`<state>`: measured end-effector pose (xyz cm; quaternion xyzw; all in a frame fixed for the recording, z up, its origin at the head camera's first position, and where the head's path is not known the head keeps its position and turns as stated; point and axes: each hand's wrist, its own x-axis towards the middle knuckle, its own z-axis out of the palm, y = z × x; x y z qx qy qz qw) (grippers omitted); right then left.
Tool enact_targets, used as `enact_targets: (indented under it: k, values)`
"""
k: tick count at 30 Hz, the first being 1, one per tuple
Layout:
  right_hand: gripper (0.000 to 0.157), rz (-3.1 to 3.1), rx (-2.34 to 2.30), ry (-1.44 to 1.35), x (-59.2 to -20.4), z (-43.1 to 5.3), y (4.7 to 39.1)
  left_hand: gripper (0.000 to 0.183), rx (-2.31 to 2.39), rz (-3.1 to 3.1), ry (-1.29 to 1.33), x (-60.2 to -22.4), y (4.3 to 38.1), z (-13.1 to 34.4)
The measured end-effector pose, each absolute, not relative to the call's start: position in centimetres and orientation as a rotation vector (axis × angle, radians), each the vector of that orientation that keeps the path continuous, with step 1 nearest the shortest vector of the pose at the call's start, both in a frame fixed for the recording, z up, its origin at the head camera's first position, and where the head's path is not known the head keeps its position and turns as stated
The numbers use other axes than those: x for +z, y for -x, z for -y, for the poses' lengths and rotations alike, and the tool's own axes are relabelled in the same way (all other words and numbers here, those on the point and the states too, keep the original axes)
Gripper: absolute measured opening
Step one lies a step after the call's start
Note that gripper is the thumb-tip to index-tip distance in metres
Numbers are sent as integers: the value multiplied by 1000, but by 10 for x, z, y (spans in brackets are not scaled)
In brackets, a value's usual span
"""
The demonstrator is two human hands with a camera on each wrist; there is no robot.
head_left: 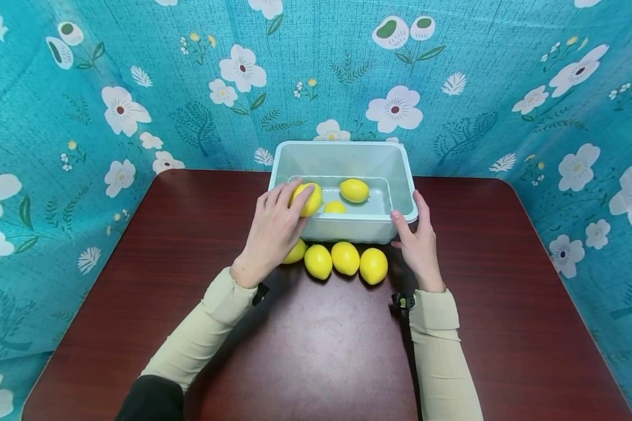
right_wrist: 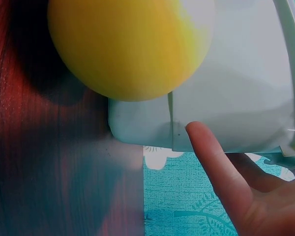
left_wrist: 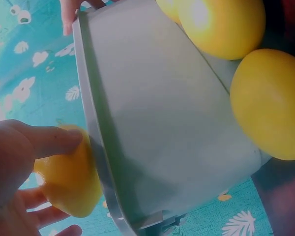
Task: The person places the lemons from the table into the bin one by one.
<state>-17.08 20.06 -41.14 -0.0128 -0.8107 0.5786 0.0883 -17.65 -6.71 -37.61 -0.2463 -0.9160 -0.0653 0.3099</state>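
Observation:
My left hand (head_left: pixel 274 225) grips a yellow lemon (head_left: pixel 311 200) at the front left rim of a pale grey-blue plastic bin (head_left: pixel 347 228). In the left wrist view, the thumb lies across the held lemon (left_wrist: pixel 71 177), with the other fingers beneath it. The right hand (head_left: pixel 418 242) holds the bin's front right corner, thumb at the front rim and fingers along the right side. Inside the bin lie another lemon (head_left: pixel 354 190) and a second one (head_left: pixel 335 207) partly hidden by the front wall.
Several lemons stand in a row before the bin, among them one (head_left: pixel 374 266) at the right end; the leftmost (head_left: pixel 295 251) is partly covered by the left hand. All rest on a dark reddish-brown table (head_left: pixel 337 356). A teal floral cloth (head_left: pixel 316 76) hangs close behind.

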Motion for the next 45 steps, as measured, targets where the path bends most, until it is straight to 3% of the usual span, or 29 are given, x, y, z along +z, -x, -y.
enact_targets:
  k: [20, 45]
  values:
    - [66, 2415, 1719, 31, -411, -201, 171, 60, -344, 2472, 620, -380, 182, 69]
    - [67, 2421, 1714, 20, -410, -201, 170, 61, -221, 2576, 615, -379, 186, 68]
